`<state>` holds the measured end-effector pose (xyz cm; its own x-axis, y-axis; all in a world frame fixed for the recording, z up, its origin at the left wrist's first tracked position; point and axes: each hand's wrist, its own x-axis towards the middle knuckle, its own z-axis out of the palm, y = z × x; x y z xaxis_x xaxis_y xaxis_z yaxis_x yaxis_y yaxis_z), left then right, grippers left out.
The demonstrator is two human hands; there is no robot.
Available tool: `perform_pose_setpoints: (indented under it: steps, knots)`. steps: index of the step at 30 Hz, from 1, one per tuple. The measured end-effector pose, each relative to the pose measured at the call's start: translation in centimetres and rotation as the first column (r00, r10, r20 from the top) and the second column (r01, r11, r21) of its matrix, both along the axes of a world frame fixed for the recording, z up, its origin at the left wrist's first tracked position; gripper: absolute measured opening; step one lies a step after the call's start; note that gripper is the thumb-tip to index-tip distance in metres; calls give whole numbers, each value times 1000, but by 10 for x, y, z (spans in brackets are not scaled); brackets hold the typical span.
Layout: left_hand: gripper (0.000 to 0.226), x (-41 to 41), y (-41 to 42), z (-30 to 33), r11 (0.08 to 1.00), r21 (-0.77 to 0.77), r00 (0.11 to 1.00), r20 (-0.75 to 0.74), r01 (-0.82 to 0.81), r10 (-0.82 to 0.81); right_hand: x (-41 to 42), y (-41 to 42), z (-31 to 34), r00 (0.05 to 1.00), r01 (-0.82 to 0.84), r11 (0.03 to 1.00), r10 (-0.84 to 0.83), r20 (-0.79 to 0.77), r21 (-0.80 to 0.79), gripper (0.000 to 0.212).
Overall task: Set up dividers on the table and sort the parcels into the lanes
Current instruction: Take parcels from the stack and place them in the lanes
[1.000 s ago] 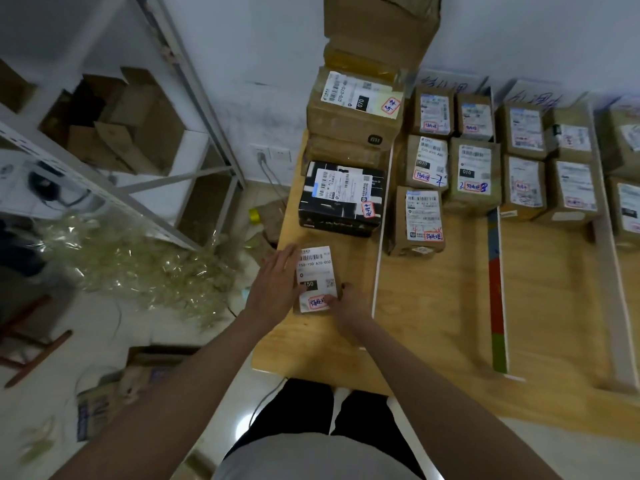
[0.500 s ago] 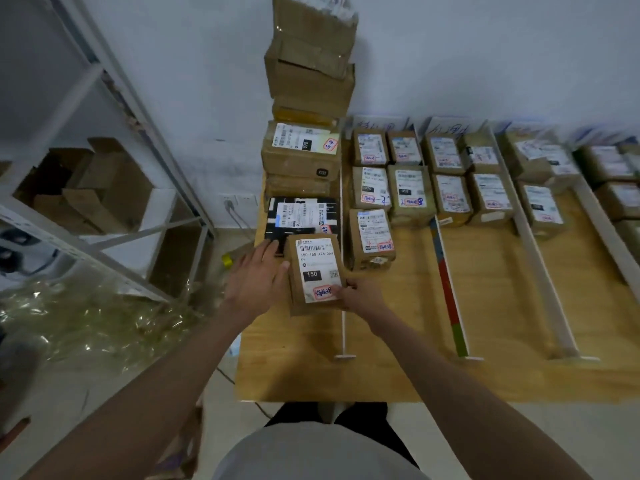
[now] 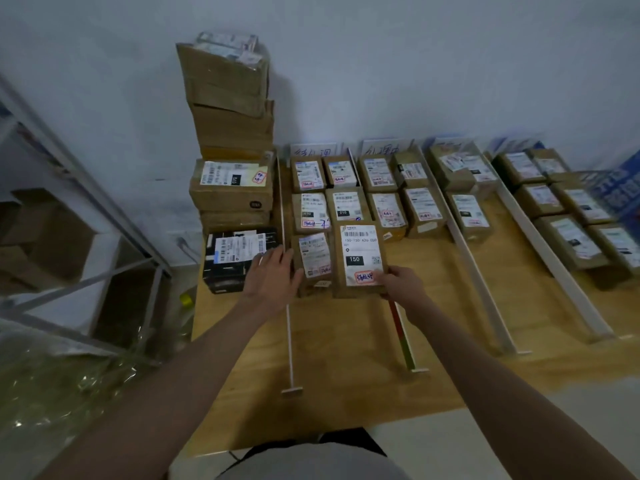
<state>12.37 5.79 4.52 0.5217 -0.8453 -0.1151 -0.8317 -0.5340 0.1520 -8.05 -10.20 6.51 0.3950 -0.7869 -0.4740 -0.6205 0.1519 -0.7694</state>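
Head view: worn on the person's head, looking forward and down along the table to the wall
Nearness: forearms fill the foreground
Views: one only

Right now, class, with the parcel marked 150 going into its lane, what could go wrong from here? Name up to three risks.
1. The right hand alone grips the 150 parcel by its near corner; it could tip or slip.
2. That parcel hangs over the coloured divider, so it might knock it askew.
3. The left hand reaches across the thin white divider and could nudge it, or the neighbouring parcel.
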Motion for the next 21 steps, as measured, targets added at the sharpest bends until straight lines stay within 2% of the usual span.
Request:
perform_pose_setpoints:
  steps: [3,8,21]
  knots:
    - [57,-7,-18,-2,1000,16,1000,8,13,-13,-4,-20,-12,998,-1,999,-3,-62,-53,30]
    - [54,-11,-40,-11,1000,30,1000,14,-8,7,0,-46,-39,989,-49,999,46,-138,-19,29]
    - [53,-8,-56,-40,989,81,993,-2,-122,122,40,-89,-89,931,-191,981,190,-311,29,41]
